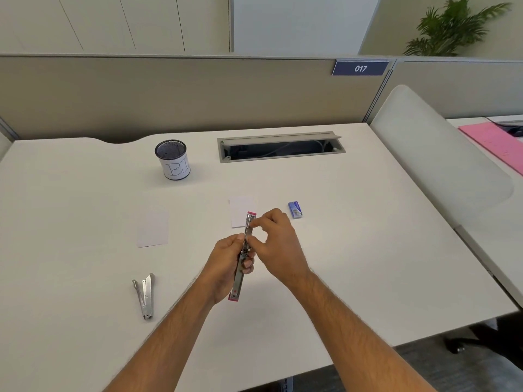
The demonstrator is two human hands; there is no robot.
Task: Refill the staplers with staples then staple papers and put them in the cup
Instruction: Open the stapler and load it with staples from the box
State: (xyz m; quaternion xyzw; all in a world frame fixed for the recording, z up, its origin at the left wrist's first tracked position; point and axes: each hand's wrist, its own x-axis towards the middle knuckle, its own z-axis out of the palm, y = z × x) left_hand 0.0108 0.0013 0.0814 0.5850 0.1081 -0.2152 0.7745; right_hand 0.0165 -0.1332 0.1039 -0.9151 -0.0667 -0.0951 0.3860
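You are early in the job. Your left hand (226, 261) grips the pink stapler (242, 257), which is swung fully open and held above the desk (353, 250). Your right hand (276, 239) has its fingertips pinched together at the stapler's open channel; whether staples sit between them is too small to tell. So I judge stapler 1 is mid-refill. The silver stapler (145, 296) lies open at front left, untouched by either hand. The staple box (295, 209) sits just right of your hands. 2 papers, one (153, 228) left and one (240, 206) behind the stapler, lie flat, seemingly unstapled. The cup (172, 159) stands well back and looks empty.
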